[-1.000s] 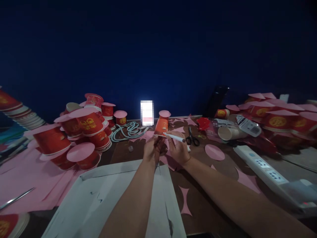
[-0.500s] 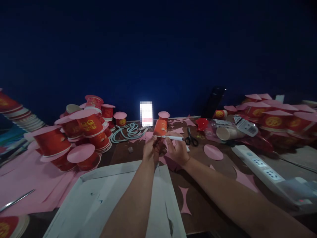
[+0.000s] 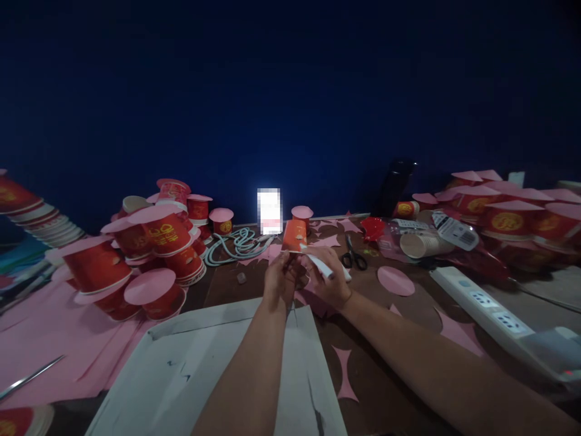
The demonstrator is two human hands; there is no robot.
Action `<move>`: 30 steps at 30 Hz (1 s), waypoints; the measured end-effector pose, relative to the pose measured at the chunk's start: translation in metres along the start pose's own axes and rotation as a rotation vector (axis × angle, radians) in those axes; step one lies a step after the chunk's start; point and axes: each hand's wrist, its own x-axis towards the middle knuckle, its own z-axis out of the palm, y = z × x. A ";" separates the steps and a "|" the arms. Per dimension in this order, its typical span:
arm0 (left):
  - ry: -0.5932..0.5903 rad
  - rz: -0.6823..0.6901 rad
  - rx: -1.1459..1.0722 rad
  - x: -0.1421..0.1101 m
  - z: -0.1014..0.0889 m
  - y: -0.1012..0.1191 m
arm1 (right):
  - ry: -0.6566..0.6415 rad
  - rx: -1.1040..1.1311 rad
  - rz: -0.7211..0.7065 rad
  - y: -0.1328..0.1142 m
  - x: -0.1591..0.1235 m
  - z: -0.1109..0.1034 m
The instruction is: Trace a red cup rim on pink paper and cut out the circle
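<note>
My left hand (image 3: 278, 282) is closed around the lower part of a red paper cup (image 3: 295, 235), which I hold tilted in front of me. In my right hand (image 3: 334, 283) is a slim white tube (image 3: 320, 266) with a narrow tip; it slants up to the left, and its tip is at the cup's near rim. Whether the tip touches the rim I cannot tell. Just behind the held cup stands another red cup with a pink paper disc (image 3: 302, 212) on top. Black-handled scissors (image 3: 353, 254) lie to the right of my right hand.
Red cups topped with pink discs (image 3: 149, 286) are piled on the left over pink paper sheets (image 3: 43, 342); more (image 3: 506, 221) stand at right. A white box lid (image 3: 181, 357) lies under my forearms. A power strip (image 3: 485, 306), coiled cable (image 3: 229, 248) and pink scraps (image 3: 345, 372) surround me.
The white tube has swung from nearly level to a slant, its tip now at the cup's rim. My right hand has turned with it; my left still grips the cup.
</note>
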 end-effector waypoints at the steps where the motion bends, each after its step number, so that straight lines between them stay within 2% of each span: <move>1: 0.001 0.006 -0.008 0.001 -0.001 0.000 | 0.003 0.025 0.006 0.000 -0.001 0.000; 7: -0.025 0.012 -0.060 0.005 -0.005 -0.003 | 0.022 0.003 0.193 0.007 -0.001 0.002; 9: -0.029 -0.007 -0.061 0.005 -0.005 -0.003 | 0.013 -0.036 0.176 0.010 0.000 0.004; 12: -0.007 -0.022 -0.055 0.002 -0.004 -0.001 | -0.079 -0.074 0.136 0.014 -0.001 0.005; 18: 0.016 -0.052 0.010 -0.003 0.000 0.003 | -0.193 -0.148 0.195 0.017 -0.004 0.002; 21: 0.027 -0.022 0.036 -0.004 0.001 0.000 | -0.200 -0.162 0.191 0.016 -0.003 -0.001; 26: -0.062 0.036 0.153 -0.006 0.002 -0.006 | -0.186 -0.165 0.205 0.017 -0.003 0.000; 30: -0.037 0.026 0.176 -0.005 0.001 -0.006 | -0.197 -0.143 0.168 0.018 -0.003 0.000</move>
